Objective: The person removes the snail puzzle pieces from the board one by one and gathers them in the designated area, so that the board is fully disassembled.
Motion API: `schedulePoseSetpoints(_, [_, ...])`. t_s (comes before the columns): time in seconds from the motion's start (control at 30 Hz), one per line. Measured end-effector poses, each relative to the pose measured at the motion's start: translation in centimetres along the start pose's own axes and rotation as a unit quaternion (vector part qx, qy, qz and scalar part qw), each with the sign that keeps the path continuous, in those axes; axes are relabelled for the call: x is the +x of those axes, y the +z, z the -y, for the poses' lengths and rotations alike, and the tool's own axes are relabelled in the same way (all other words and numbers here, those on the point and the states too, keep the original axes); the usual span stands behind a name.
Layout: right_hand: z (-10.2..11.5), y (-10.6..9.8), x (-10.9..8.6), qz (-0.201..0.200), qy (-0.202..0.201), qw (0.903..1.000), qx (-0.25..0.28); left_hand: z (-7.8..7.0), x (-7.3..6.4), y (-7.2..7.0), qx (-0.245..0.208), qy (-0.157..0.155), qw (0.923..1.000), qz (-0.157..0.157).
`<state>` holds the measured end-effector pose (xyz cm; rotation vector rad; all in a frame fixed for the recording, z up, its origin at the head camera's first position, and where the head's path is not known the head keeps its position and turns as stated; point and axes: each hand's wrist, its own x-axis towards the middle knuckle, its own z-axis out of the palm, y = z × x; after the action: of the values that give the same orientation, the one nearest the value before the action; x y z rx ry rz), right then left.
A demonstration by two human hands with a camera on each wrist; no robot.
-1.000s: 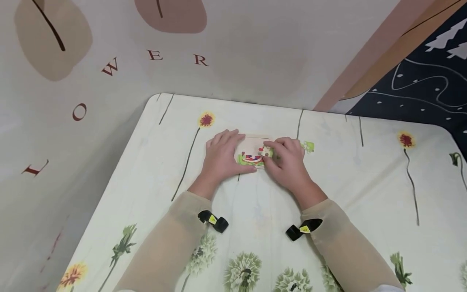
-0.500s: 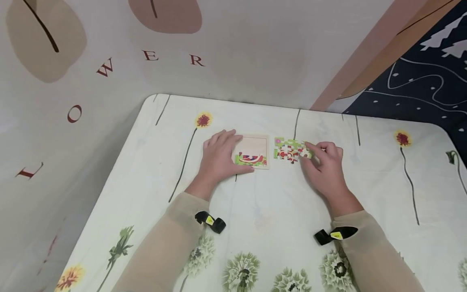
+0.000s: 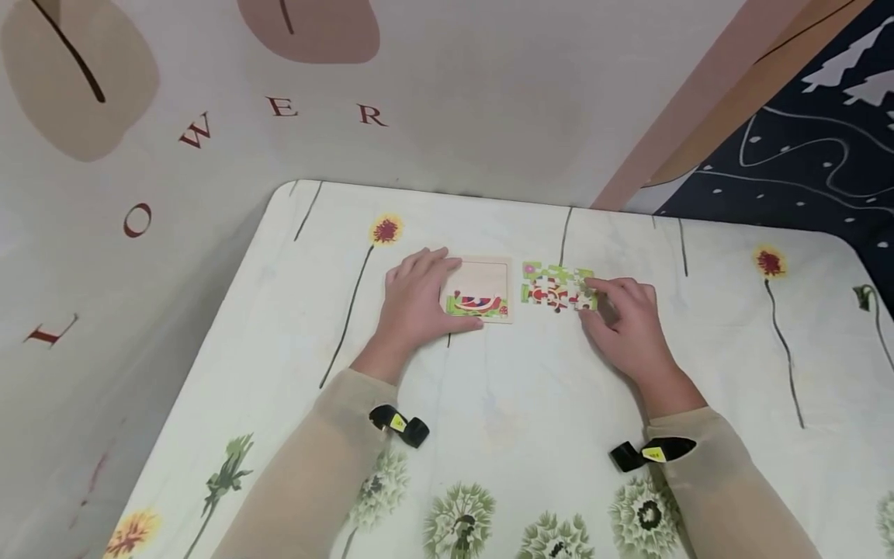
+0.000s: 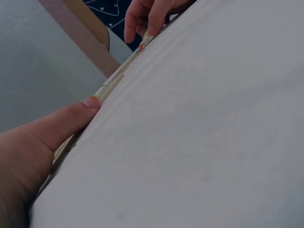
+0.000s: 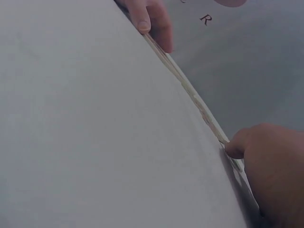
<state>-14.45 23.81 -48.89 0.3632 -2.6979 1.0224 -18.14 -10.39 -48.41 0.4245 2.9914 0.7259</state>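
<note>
In the head view my left hand holds the left side of a shallow wooden puzzle tray, its thumb along the near edge and fingertips by the far edge. A strip of printed pieces, red and green, fills the tray's near part; bare wood shows behind it. Just right of the tray lies a cluster of puzzle pieces. At its right end my right hand pinches a puzzle piece between thumb and index finger. In the left wrist view, the left thumb presses the tray edge, seen nearly edge-on.
A white flowered cloth covers the table, whose far edge meets a pale wall with printed letters. A dark panel stands at the back right. Each sleeve carries a small black wrist camera.
My right hand has moved right, from over the tray's right side to the right end of the loose pieces, uncovering them. My left hand stays on the tray.
</note>
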Motion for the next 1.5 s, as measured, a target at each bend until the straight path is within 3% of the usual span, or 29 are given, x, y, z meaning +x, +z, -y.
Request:
schedulePoseSetpoints(0.33, [0.7, 0.7, 0.3, 0.026, 0.033, 0.9988, -0.025, 0.6, -0.2, -0.1, -0.004, -0.001, 0.9999, -0.01])
schedulePoseSetpoints(0.67, [0.6, 0.5, 0.4, 0.019, 0.054, 0.9967, -0.058, 0.5, -0.2, 0.0, -0.003, -0.005, 1.0, -0.003])
schedulePoseSetpoints(1.2, [0.8, 0.2, 0.8, 0.016, 0.056, 0.9951, -0.08, 0.2, 0.0, 0.0, -0.006, -0.002, 1.0, -0.006])
schedulePoseSetpoints(1.5, [1.4, 0.7, 1.0, -0.017, 0.039, 0.9972, -0.062, 0.2, 0.1, 0.1, -0.01, 0.002, 0.9999, -0.007])
